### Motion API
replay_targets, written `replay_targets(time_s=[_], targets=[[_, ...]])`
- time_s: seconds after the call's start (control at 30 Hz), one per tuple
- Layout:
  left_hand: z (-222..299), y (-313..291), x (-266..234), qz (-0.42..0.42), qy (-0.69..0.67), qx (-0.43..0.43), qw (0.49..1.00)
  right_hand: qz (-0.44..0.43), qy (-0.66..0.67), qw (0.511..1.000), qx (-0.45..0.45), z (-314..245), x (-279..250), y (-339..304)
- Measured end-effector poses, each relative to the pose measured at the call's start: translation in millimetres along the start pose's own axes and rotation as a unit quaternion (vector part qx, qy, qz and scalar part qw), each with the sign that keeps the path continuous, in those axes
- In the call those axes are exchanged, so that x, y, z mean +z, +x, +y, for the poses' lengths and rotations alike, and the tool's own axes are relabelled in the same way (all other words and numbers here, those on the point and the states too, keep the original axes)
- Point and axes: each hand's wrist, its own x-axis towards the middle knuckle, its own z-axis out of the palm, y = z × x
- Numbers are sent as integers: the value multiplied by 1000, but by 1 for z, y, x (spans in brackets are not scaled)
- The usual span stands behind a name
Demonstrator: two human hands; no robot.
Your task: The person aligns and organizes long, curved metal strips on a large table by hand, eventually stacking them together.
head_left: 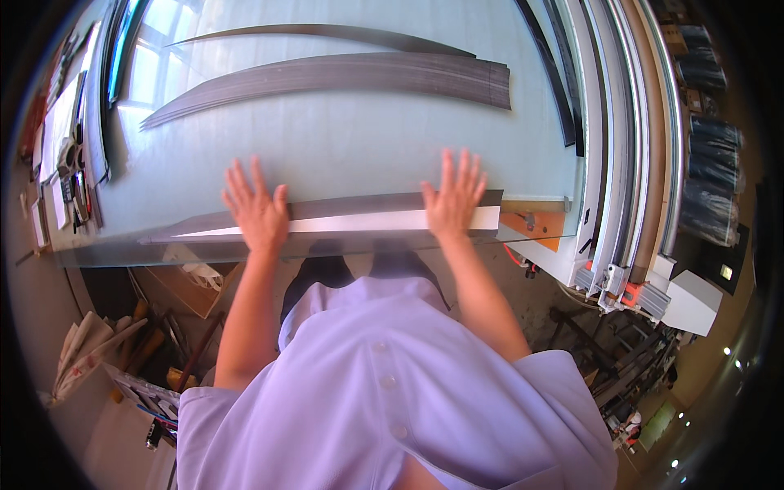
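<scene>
Steadying, it seems, a tapered dark-and-white strip (359, 220) along the glass tabletop (351, 139) at the frame's lower centre, the left hand (257, 212) and right hand (455, 204) lie fingers spread, well apart, probably to keep its length flat.

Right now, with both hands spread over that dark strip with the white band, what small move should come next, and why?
I'd probably ease the strip slightly inward: it lies close along the glass tabletop's front edge, and the left hand and right hand, set well apart over it, could guide it evenly.
</scene>
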Motion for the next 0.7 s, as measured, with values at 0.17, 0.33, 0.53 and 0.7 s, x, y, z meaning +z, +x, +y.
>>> replay_targets(time_s=[0.17, 0.33, 0.53, 0.7], targets=[[-65, 6, 1, 29, 23, -52, 998, -1, 7, 998, 60, 42, -7, 1], [-73, 4, 2, -4, 38, -52, 998, -6, 4, 999, 50, 45, -8, 2], [-77, 48, -12, 90, -94, -34, 991, 70, 230, 971, 10, 72, -19, 74], [0, 128, -3, 30, -107, 140, 984, 66, 121, 967, -216, 84, -26, 183]])
